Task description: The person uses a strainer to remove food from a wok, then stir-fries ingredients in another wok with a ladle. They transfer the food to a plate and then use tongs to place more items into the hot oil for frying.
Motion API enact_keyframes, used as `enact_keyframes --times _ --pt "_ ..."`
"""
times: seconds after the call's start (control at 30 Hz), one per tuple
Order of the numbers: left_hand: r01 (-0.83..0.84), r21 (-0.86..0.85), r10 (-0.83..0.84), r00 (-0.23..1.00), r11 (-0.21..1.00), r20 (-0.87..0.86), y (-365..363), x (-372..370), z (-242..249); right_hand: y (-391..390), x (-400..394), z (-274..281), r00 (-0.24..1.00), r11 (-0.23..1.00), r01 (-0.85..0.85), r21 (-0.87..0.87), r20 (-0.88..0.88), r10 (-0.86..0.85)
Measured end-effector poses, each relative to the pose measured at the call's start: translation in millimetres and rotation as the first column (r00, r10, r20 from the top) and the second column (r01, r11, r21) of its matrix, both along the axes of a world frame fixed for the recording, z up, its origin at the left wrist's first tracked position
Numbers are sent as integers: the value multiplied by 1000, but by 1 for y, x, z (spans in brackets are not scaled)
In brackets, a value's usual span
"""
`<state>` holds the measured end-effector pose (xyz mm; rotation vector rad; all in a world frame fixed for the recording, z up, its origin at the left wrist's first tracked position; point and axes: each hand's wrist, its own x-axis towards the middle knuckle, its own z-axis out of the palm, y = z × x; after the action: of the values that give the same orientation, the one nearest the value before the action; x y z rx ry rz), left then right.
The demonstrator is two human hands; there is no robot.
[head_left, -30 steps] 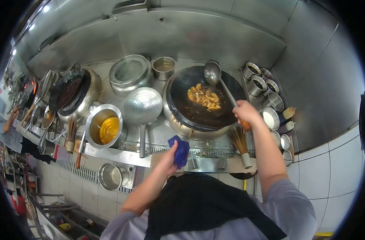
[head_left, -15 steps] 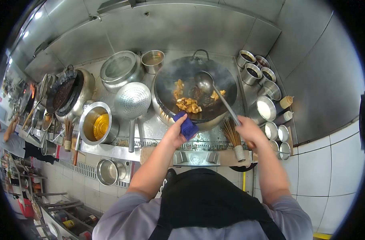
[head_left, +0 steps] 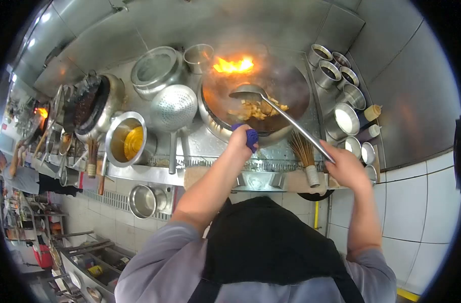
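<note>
While bright flames (head_left: 234,65) flare at the far edge of the large wok (head_left: 297,93), the person's right hand (head_left: 348,165) is closed around the end of the long handle of a ladle (head_left: 297,126). The handle slants across the near right part of the wok, and the bowl of the ladle is over the wok's interior, beside the browned pieces of food (head_left: 261,109) that lie together inside; whether the bowl touches them cannot be told. At the near left part of the wok's rim, the left hand (head_left: 239,144) clutches a bunched purple cloth (head_left: 250,137), its fingers partly hidden, so their contact with the rim is unclear. A bamboo brush (head_left: 305,156) stands between the wok and the right hand, bristles up and slightly tilted. Left of the wok, a perforated skimmer (head_left: 174,107) lies with its handle toward the person, and beside it is a metal pot (head_left: 112,150) holding yellow liquid (head_left: 134,143). Behind the skimmer sit a round covered vessel (head_left: 155,70) and a smaller pot (head_left: 198,59). Along the right side are metal containers, one with white contents (head_left: 344,119), and two squeeze bottles (head_left: 370,113). Farther left is a second wok (head_left: 89,103), and another person (head_left: 22,177) stands beyond it.
</note>
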<state>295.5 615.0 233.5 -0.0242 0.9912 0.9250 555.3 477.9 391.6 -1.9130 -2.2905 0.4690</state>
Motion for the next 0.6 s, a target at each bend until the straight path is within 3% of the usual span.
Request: enact_keyframes --times 0.07,0.13,0.17,0.23,0.27,0.33,0.37,0.43,0.5,0.6 --pt "48 41 -49 999 998 20 -29 -4 35 -16 7 51 997 999 21 -44 -75 -24" --pt "110 69 -114 992 992 61 -68 -6 65 -33 14 85 987 903 64 -425 -106 -120" --pt "116 57 -119 991 992 59 -71 -7 71 -33 17 81 986 898 68 -435 -109 -127" --pt "89 8 -89 996 996 13 -64 -9 79 -23 25 58 995 931 -37 -364 -99 1" --pt "84 0 -84 996 996 1 -49 -9 70 -14 32 26 987 973 -128 -191 -124 106" --pt "102 79 -103 995 992 13 -36 -13 31 8 7 11 997 981 15 -193 76 0" --pt "97 122 -97 995 988 -7 -37 -14 15 16 -3 -7 989 991 72 -112 135 -56" --pt "161 86 -150 981 983 -124 -58 -20 -9 22 -18 -28 980 990 140 18 139 -141" --pt "297 -46 -298 912 954 -283 -85 -31 -16 10 -23 -17 977 987 161 24 141 -163" --pt "306 3 -294 917 952 -271 -98 -29 5 -8 -7 10 984 992 124 38 126 -128"
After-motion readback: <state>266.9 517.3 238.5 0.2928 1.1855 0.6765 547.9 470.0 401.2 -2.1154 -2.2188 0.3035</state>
